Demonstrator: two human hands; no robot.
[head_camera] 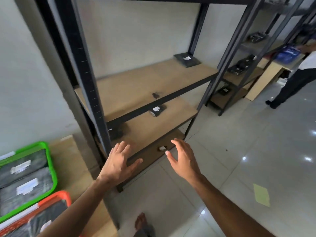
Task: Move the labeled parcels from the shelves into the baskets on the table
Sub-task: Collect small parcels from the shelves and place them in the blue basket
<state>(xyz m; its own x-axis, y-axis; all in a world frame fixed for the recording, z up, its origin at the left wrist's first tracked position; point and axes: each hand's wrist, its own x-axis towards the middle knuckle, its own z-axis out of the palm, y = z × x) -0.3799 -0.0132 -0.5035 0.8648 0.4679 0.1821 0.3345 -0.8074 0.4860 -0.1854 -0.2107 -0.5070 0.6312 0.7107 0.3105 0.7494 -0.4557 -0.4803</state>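
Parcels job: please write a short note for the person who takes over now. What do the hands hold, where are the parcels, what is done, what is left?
Left hand: open, empty, in front of the near rack.
Right hand: open, empty, reaching toward the lower shelves.
Done: green basket and orange basket on the table already hold labeled parcels.
Left on the near rack: flat parcel at the upper shelf's back right corner; small parcel on the middle shelf; dark parcel behind the front post; small parcel on the lowest shelf.
The far rack also holds parcels.

Dark labeled parcels (186, 59) lie flat on shelves (153, 82); others fill baskets (51, 168).
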